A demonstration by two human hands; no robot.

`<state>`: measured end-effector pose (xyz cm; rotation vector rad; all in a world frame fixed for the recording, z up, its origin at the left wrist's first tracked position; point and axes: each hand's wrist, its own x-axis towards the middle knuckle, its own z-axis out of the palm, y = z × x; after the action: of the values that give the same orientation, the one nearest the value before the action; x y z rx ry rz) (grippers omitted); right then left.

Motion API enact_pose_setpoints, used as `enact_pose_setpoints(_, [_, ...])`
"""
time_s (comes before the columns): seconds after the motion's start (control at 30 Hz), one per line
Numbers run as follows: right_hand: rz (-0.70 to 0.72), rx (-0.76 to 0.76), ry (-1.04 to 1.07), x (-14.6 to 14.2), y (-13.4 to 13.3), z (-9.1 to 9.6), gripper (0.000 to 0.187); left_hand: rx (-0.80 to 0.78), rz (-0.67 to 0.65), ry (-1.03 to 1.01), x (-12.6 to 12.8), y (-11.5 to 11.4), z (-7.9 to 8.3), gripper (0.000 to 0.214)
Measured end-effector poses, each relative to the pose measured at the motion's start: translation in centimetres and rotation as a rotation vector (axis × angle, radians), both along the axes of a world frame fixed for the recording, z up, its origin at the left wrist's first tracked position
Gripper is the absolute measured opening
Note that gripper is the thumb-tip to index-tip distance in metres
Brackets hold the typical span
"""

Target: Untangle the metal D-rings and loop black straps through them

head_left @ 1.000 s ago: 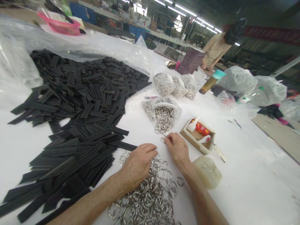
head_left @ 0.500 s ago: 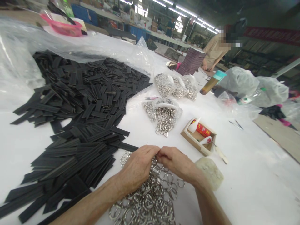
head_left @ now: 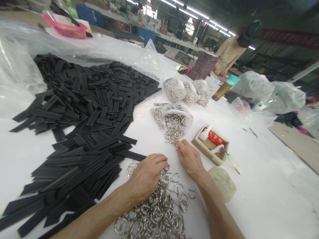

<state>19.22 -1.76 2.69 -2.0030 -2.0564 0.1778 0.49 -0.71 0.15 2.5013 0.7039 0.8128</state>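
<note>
My left hand (head_left: pixel 151 172) is curled over the loose pile of metal D-rings (head_left: pixel 161 212). A ring edge shows at its fingertips, and the inside of the grip is hidden. A black strip (head_left: pixel 133 154) runs from the strip heap up to the back of this hand; whether it is gripped is hidden. Farther forward, my right hand (head_left: pixel 190 159) pinches a single D-ring (head_left: pixel 175 143) between thumb and fingers. That ring is at the mouth of an opened clear bag of D-rings (head_left: pixel 177 122). Many black strips (head_left: pixel 82 152) lie heaped to the left.
Right of my right hand are a cardboard box (head_left: pixel 210 151) with a red packet and a translucent block (head_left: pixel 222 183). Several tied bags of rings (head_left: pixel 185 91), a teal-lidded bottle (head_left: pixel 225 88) and tweezers (head_left: pixel 250 132) lie farther back. A person (head_left: pixel 230 49) works across the table.
My right hand has moved away from the left hand, forward to the mouth of the ring bag, and now pinches a ring there. My left hand has stayed nearly in place.
</note>
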Motion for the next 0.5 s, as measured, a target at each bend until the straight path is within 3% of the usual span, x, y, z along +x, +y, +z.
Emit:
enact_pose_setpoints(0.1, [0.006,0.037,0.131,0.9,-0.1,0.2,0.024,-0.003,0.003,0.004,0.0,0.0,0.1,0.044])
enact_pose_setpoints(0.23, [-0.042,0.090,0.154,1.5,-0.1,0.2,0.030,-0.011,0.003,0.012,0.0,0.0,0.3,0.043])
enact_pose_setpoints(0.4, [0.008,-0.024,-0.047,0.1,0.0,0.2,0.050,-0.019,0.009,0.002,0.0,0.0,0.3,0.045])
enact_pose_setpoints(0.5, [0.027,-0.078,-0.126,-0.4,0.0,0.2,0.046,-0.013,0.011,0.001,0.0,0.0,0.2,0.045])
